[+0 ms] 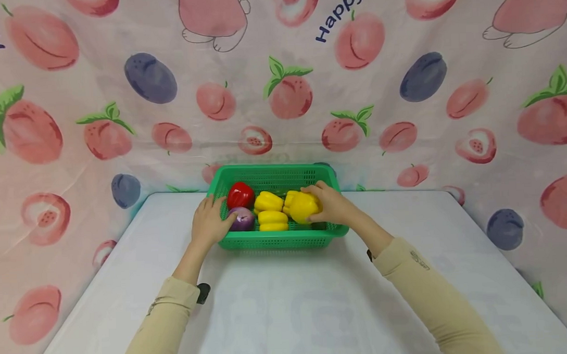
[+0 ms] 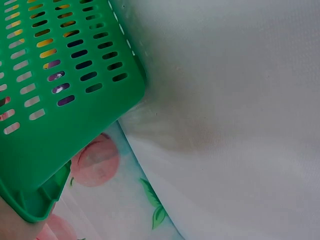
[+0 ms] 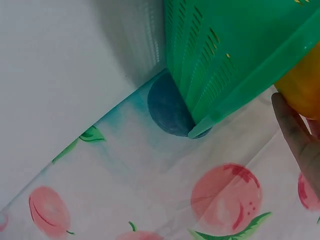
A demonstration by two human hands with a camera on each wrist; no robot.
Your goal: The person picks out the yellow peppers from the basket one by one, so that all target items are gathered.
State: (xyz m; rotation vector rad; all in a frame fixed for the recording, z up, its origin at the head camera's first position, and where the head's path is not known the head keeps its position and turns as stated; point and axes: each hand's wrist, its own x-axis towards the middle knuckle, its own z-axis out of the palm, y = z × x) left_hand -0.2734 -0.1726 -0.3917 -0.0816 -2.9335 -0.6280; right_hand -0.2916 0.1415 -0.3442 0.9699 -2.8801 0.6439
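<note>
A green plastic basket (image 1: 276, 242) stands at the back of the white table with vegetables inside. My right hand (image 1: 333, 204) holds a yellow bell pepper (image 1: 303, 207) at the basket's right side, thumb in front and fingers behind. In the right wrist view its fingers (image 3: 295, 132) reach up to the pepper (image 3: 305, 90) beside the rim. My left hand (image 1: 210, 221) lies over the left rim with fingers spread, its thumb against a purple onion (image 1: 242, 220). The left wrist view mostly shows the basket's perforated wall (image 2: 95, 105).
Also in the basket are a red bell pepper (image 1: 240, 195), a yellow bell pepper (image 1: 268, 203) and another yellow vegetable (image 1: 273, 220) in front of it. Dark green pieces show partly behind and under the yellow ones. A fruit-printed cloth (image 1: 291, 135) hangs close behind the basket.
</note>
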